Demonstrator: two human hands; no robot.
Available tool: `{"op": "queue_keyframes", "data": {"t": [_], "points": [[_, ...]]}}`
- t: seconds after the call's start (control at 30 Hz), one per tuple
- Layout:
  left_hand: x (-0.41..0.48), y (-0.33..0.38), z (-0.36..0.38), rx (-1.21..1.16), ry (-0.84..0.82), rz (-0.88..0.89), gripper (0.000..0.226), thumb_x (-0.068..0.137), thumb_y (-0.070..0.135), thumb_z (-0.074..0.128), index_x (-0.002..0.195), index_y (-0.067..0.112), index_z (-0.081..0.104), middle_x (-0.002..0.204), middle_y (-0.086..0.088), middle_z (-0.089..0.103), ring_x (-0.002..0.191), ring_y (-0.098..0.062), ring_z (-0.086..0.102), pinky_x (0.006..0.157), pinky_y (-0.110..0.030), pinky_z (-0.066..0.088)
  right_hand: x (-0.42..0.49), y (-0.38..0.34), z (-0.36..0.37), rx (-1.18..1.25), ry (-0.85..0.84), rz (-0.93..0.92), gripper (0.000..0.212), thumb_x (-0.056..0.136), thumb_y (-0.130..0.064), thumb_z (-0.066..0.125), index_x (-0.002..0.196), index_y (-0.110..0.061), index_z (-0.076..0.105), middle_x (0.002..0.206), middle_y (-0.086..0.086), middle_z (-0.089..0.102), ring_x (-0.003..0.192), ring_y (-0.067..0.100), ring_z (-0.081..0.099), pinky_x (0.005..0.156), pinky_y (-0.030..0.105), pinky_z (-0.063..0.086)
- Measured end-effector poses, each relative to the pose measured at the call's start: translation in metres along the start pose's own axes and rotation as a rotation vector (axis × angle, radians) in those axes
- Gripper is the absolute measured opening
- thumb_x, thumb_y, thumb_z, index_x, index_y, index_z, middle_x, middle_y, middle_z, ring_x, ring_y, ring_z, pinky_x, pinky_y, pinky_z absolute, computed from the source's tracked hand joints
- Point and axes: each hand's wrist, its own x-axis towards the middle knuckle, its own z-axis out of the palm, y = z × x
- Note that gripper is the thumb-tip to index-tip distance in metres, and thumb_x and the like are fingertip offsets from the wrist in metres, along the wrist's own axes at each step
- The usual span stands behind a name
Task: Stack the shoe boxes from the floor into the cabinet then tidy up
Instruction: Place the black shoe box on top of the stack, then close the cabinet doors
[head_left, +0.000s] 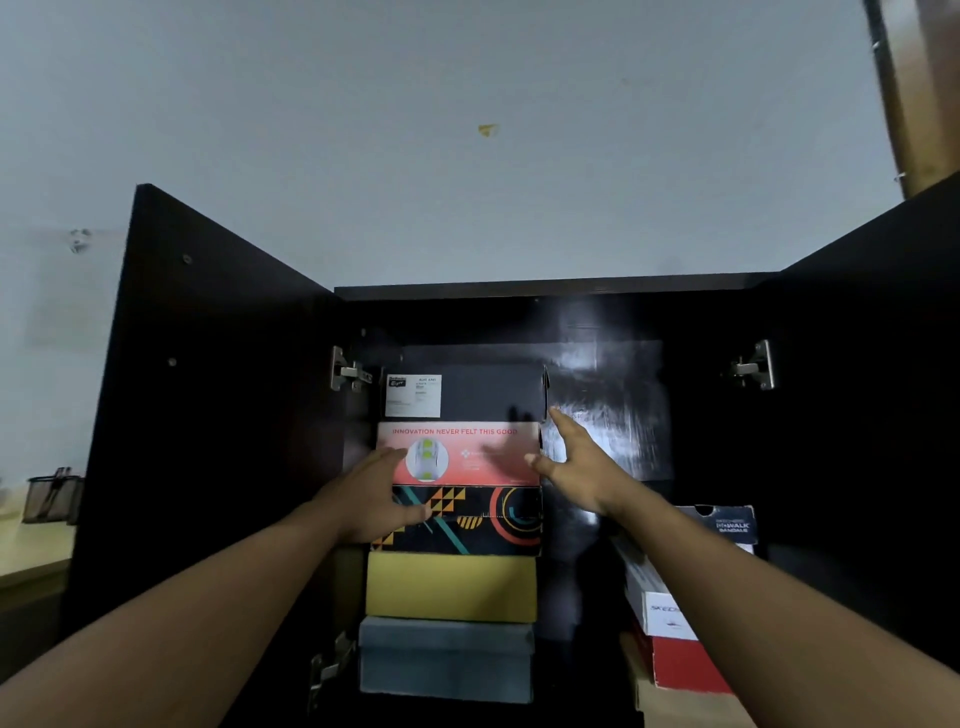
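**Step in hand.** Judged to be squaring the pile, not loading. The cabinet stands with both doors swung open. The red box sits second from the top of a five-box pile.
- Directly above the red box: a black box.
- Directly below it, in order: a patterned box, a yellow box and a grey box.

**Hands.**
- The left hand lies flat at the red box's left end and reaches down onto the patterned box. Its fingers are extended and grasp nothing.
- The right hand is spread at the red box's right end. Its forefinger reaches the corner of the black box above, and it grasps nothing either.

**Other stock.** A side pile leans untidily to the right of and below the red box.

**Progress.** The stacking looks well advanced. The floor is out of view, so it cannot be told whether any boxes remain there.

**Next move.** It calls for even pressure from both ends, so that the upper boxes line up without pushing the tall pile over. The leaning side pile then wants straightening before the doors are shut.
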Motion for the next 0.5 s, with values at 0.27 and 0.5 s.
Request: {"op": "queue_keyframes", "data": {"t": [0.27,0.5], "points": [[-0.096,0.023,-0.050,0.018,0.090,0.013,0.082,0.078,0.057,0.072,0.148,0.027,0.039,0.151,0.001,0.043,0.135,-0.019,0.044,0.110,-0.040,0.041,-0.072,-0.046,0.011,0.142,0.004,0.003,0.078,0.095,-0.037,0.062,0.157,-0.026,0.017,0.162,0.002,0.025,0.149,0.021,0.025,0.122,0.041,0.023],[-0.208,-0.025,-0.095,-0.050,0.440,-0.067,0.050,0.087,0.034,0.074,0.132,0.021,0.057,0.106,0.009,0.056,0.092,-0.003,0.053,0.079,-0.016,0.045,-0.130,-0.139,0.075,0.305,-0.083,-0.155,0.059,0.099,-0.029,0.059,0.152,-0.026,0.034,0.150,-0.001,0.043,0.138,0.018,0.042,0.113,0.031,0.035]]}}
